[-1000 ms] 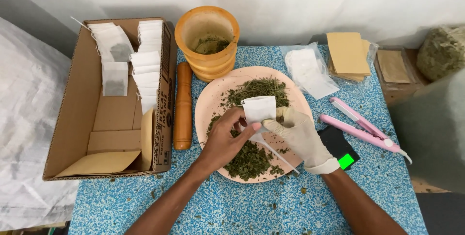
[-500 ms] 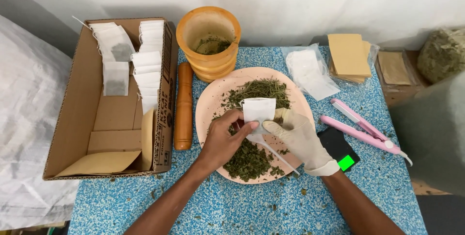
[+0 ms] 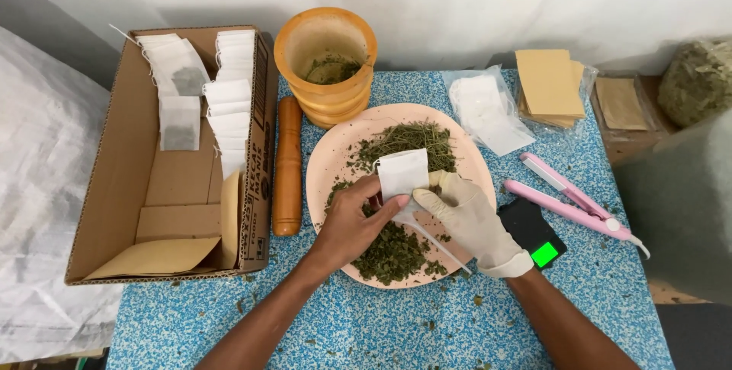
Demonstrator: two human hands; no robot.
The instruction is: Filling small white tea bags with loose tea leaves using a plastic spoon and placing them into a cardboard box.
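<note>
The right hand (image 3: 467, 217) wears a smooth, matt, cream rubbery glove; the left hand (image 3: 352, 221) is bare. Between them sits a thin white papery pouch (image 3: 402, 173), matt. Under both, the pink plate (image 3: 471, 158) looks smooth, heaped with rough dried herb (image 3: 393, 252). Left of the left hand lies a polished wooden pestle (image 3: 287, 165).

The near edge of the table (image 3: 396, 332) is open; only small green crumbs lie there, so a hand can pass freely between the two forearms. The pink plate (image 3: 335, 149) fills the middle. At its left side the wooden pestle (image 3: 288, 164) and the cardboard box (image 3: 152, 187) close the way. Behind it, the wooden mortar (image 3: 326, 65) blocks the far edge. On the right, the pink sealing tongs (image 3: 568, 198) and the small black scale (image 3: 534, 233) leave only a narrow gap.
</note>
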